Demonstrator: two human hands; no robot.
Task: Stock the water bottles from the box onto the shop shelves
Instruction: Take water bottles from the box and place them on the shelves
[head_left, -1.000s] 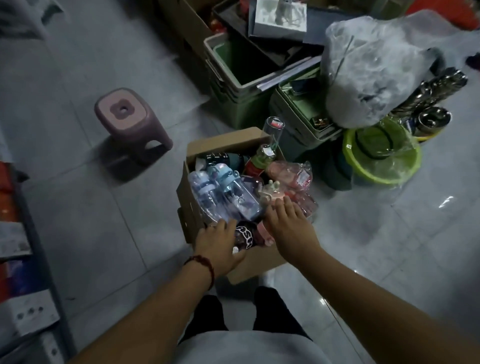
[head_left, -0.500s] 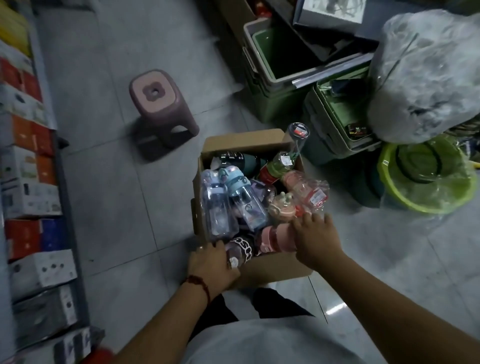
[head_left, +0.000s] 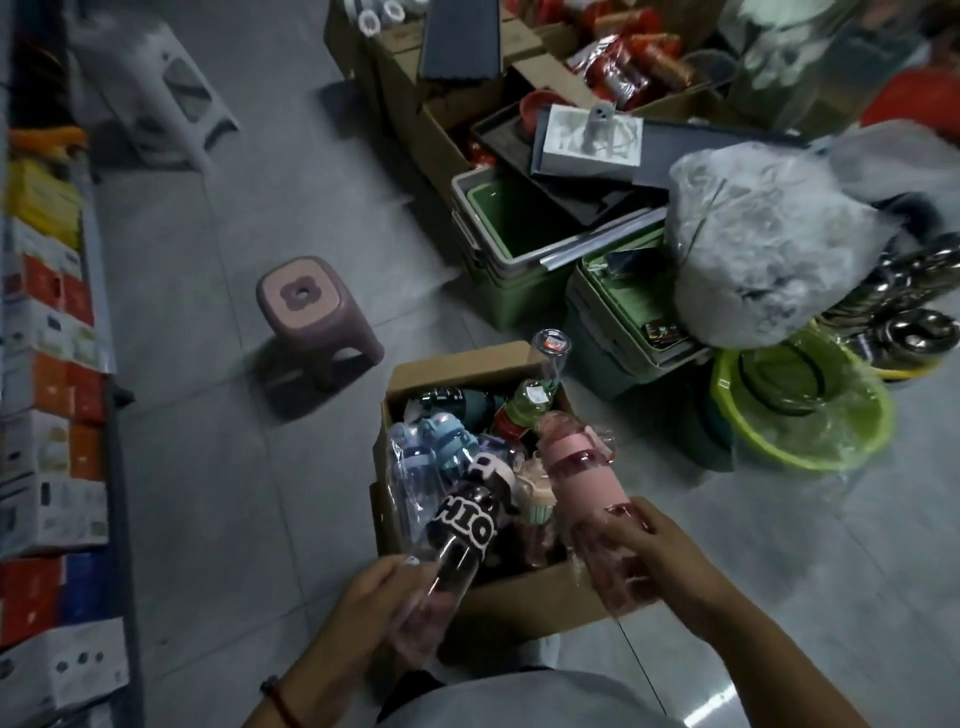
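An open cardboard box (head_left: 457, 364) stands on the floor in front of me, packed with several wrapped water bottles. My left hand (head_left: 379, 608) grips the base of a dark bottle with a black-and-white lettered band (head_left: 462, 525), tilted up over the box. My right hand (head_left: 660, 561) grips the lower end of a pink bottle (head_left: 582, 478) in clear wrap, also raised above the box. Blue bottles (head_left: 431, 452) and a green-and-red one (head_left: 524, 410) lie inside. The shop shelves (head_left: 57, 415) run along the left edge, filled with boxed goods.
A pink stool (head_left: 311, 306) stands on the tiled floor left of the box. Green crates (head_left: 514, 260), a full plastic bag (head_left: 763, 244), a green basin (head_left: 800, 415), steel bowls (head_left: 909, 322) and more cartons crowd the right and back. A white stool (head_left: 166, 93) is at the far left.
Both hands have lifted bottles out of the box: the left raised the dark lettered one, the right the pink one. My view has tilted up, showing more floor and goods.
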